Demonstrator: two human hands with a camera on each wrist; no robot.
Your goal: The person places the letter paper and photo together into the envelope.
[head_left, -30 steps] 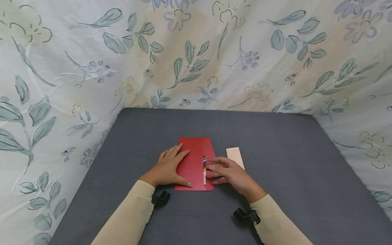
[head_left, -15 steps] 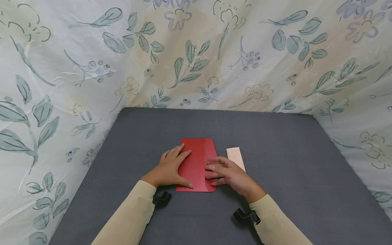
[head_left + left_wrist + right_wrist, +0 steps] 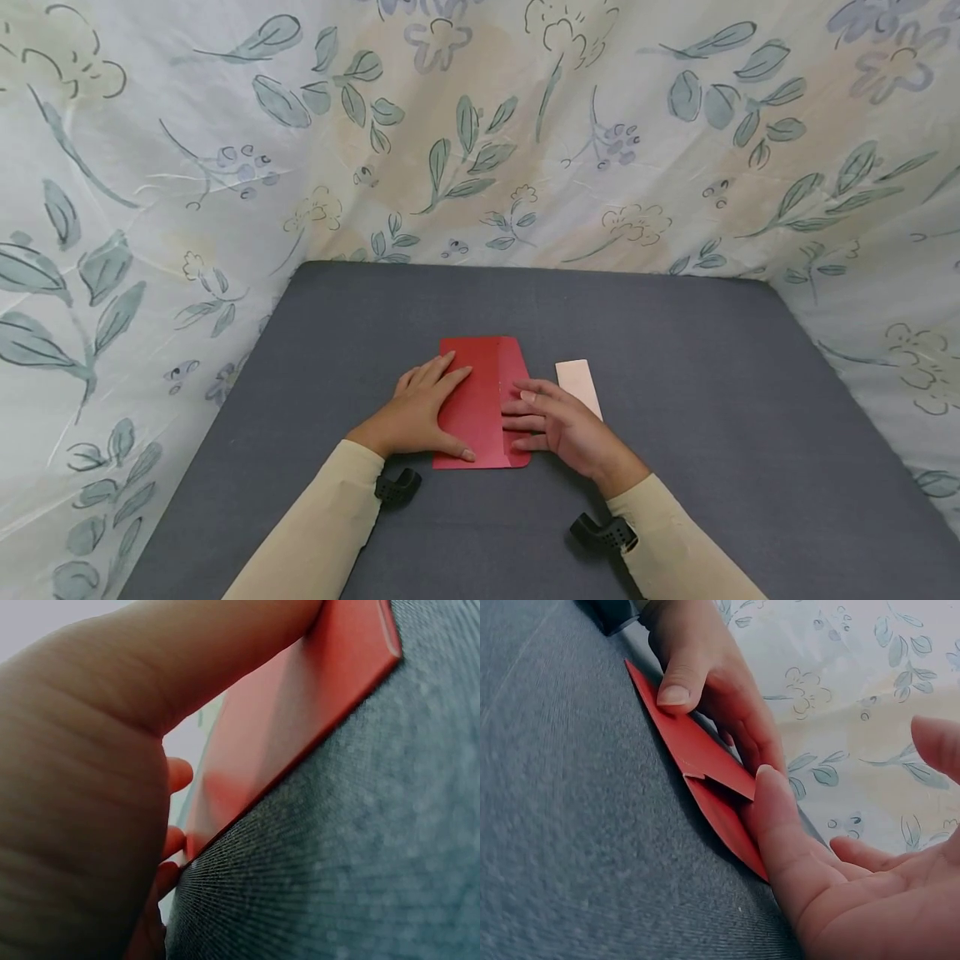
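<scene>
White cloth (image 3: pixel 480 133) printed with leaves and flowers forms the biggest surface, running out of the head view at the top and both sides. Below it spreads a dark grey table (image 3: pixel 690 367), its near edge cut off by the bottom of the view. Two cream sleeves (image 3: pixel 307 525) come in from below, cropped at the elbow end. Near the middle of the table lies a red envelope (image 3: pixel 483 392), its flap (image 3: pixel 513 358) folded out toward the person's right. The left hand partly covers its left edge; the right wrist view shows the mouth gaping slightly, but the inside is dark and its contents cannot be made out.

The left hand (image 3: pixel 420 412) rests on the envelope with fingers and thumb spread apart; the left wrist view crops this hand, and the thumb's tip runs out of sight. The right hand (image 3: pixel 573 429) has its fingers extended and apart over the flap, tips at the mouth; how far any reach inside is unclear. Just beyond it lies a pale pinkish strip (image 3: pixel 576 383), its near end hidden behind that hand. Smallest are the black wrist devices (image 3: pixel 603 532), whose details are too dark to read.
</scene>
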